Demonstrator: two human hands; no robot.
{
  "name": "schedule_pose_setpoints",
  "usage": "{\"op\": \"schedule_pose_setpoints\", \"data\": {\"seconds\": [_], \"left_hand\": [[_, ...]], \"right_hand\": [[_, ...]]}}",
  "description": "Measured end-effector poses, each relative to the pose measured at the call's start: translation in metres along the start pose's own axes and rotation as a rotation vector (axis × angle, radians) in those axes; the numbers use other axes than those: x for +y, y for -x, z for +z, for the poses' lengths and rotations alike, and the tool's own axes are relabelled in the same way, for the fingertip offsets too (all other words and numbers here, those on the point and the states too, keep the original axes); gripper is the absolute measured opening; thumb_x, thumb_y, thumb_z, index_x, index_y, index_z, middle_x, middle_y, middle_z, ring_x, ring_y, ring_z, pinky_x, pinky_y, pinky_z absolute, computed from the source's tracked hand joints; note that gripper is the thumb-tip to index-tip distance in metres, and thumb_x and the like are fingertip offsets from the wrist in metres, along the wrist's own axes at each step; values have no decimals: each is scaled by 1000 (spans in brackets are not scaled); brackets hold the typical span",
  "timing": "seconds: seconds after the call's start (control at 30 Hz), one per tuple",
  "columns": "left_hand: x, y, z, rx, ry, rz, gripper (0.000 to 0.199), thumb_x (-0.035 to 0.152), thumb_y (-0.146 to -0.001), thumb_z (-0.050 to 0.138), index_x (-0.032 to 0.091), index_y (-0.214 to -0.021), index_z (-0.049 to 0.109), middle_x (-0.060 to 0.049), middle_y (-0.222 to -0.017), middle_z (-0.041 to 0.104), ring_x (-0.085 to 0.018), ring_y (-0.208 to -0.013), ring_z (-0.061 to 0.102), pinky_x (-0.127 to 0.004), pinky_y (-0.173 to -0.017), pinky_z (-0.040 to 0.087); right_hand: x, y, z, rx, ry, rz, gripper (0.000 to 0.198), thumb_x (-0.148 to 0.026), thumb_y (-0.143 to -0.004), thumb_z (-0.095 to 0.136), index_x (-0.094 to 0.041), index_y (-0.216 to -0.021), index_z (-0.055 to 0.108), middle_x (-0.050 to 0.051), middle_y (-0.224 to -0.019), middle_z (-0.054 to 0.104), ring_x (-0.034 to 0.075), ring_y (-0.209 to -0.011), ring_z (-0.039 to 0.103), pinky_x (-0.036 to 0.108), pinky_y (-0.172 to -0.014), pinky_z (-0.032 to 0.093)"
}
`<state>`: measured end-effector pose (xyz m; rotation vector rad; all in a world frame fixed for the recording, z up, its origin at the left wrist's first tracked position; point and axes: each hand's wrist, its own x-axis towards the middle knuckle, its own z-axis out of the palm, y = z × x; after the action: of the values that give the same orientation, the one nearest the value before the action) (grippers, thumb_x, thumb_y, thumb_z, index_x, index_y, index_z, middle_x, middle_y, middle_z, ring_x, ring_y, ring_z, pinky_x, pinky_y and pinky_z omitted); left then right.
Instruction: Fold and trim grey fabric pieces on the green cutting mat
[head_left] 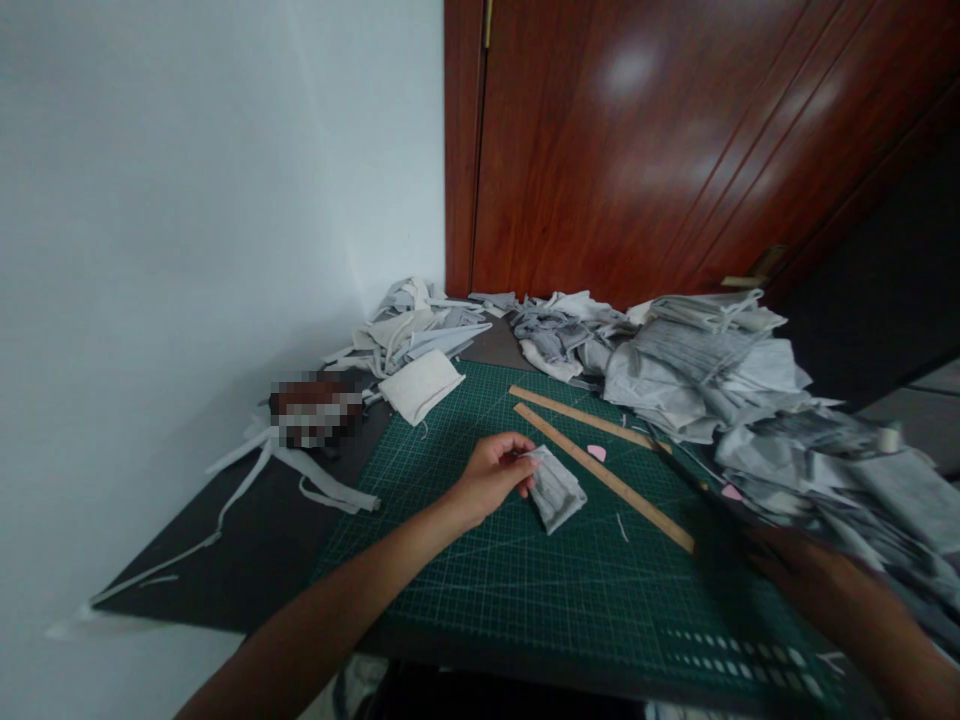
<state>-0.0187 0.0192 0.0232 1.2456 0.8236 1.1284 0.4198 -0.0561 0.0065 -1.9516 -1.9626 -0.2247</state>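
My left hand (501, 472) pinches the upper left edge of a small folded piece of grey cloth (556, 490) between thumb and fingers, over the green cutting mat (465, 570). At the right, my right hand (787, 560) is dim and smeared by motion. A long dark tool (701, 487) runs from it towards the rulers; its exact kind is blurred. Two wooden rulers (607, 478) lie at a slant on the mat, just right of the cloth. Beside them sits a pink piece of tailor's chalk (596, 453), with another pink piece (731, 492) nearer the right hand.
Heaped grey cloth (697, 370) lines the mat's right and far sides. At the back left is another fabric pile (409, 325), with a folded pale piece (421, 385) in front. Fabric strips (322, 480) trail over the left table edge. A wall and wooden door (600, 150) stand behind.
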Motion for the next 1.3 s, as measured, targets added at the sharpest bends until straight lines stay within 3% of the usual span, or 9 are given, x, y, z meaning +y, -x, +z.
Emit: {"op": "schedule_pose_setpoints", "data": {"seconds": [0.1, 0.2, 0.3, 0.4, 0.57, 0.8, 0.93, 1.07, 1.3], "left_hand": [[5, 4, 2, -16, 132, -34, 37, 42, -73, 83, 15, -84, 61, 0, -67, 66, -12, -56, 62, -26, -58, 53], [7, 6, 4, 9, 216, -50, 40, 43, -72, 86, 16, -83, 58, -2, -71, 70, -14, -65, 68, -29, -69, 56], [8, 8, 5, 26, 288, -78, 43, 42, -71, 88, 17, -83, 56, -3, -80, 72, -16, -73, 69, -32, -76, 58], [6, 7, 2, 1, 189, -50, 42, 42, -71, 88, 17, -81, 56, -1, -78, 68, -14, -72, 66, -27, -70, 54], [-1, 6, -4, -19, -166, 39, 32, 39, -76, 80, 17, -76, 57, 1, -72, 61, -13, -65, 57, -24, -63, 45], [2, 9, -4, 268, -564, 212, 13, 30, -83, 68, 20, -77, 62, -2, -81, 64, -17, -75, 58, -28, -72, 45], [4, 8, -5, 245, -476, 310, 15, 30, -82, 70, 20, -77, 59, -7, -103, 69, -23, -101, 63, -34, -90, 48], [-1, 5, -6, 236, -255, 184, 21, 31, -78, 72, 20, -76, 54, -5, -91, 69, -18, -81, 65, -27, -71, 50], [2, 2, -4, 391, -263, 219, 22, 28, -74, 75, 21, -87, 58, -1, -83, 67, -16, -77, 65, -24, -70, 51]], "right_hand": [[-48, -26, -20, 23, -7, -64, 35, -50, -89, 47, -28, -90, 75, 16, -100, 78, 40, -87, 74, 54, -75, 54], [-128, -56, -22, -13, -417, -180, 39, -57, -87, 65, -26, -110, 69, 14, -114, 74, 35, -104, 70, 48, -91, 54], [-202, -75, 5, -268, -1012, -303, 68, -65, -76, 77, -26, -129, 58, 12, -133, 66, 33, -121, 63, 45, -100, 52], [-241, -76, 42, -366, -1287, -163, 83, -61, -63, 89, -25, -131, 55, 10, -123, 67, 30, -111, 65, 41, -90, 55], [-235, -66, 68, -424, -1393, 9, 37, -55, -79, 78, -21, -84, 65, -3, -69, 59, 13, -58, 51, 26, -55, 40], [-228, -79, 64, -219, -1519, 84, 32, -47, -76, 82, -23, -85, 63, -2, -76, 61, 15, -69, 54, 26, -61, 44], [-230, -81, 69, -221, -1520, 103, 38, -47, -69, 86, -24, -89, 63, -1, -82, 65, 18, -74, 60, 29, -65, 50], [-227, -78, 73, -301, -1434, 85, 32, -45, -69, 85, -21, -83, 69, -1, -75, 67, 17, -66, 60, 29, -60, 48], [-227, -75, 69, -213, -1430, 57, 23, -40, -78, 79, -22, -77, 64, 0, -81, 68, 18, -76, 61, 30, -68, 48]]}}
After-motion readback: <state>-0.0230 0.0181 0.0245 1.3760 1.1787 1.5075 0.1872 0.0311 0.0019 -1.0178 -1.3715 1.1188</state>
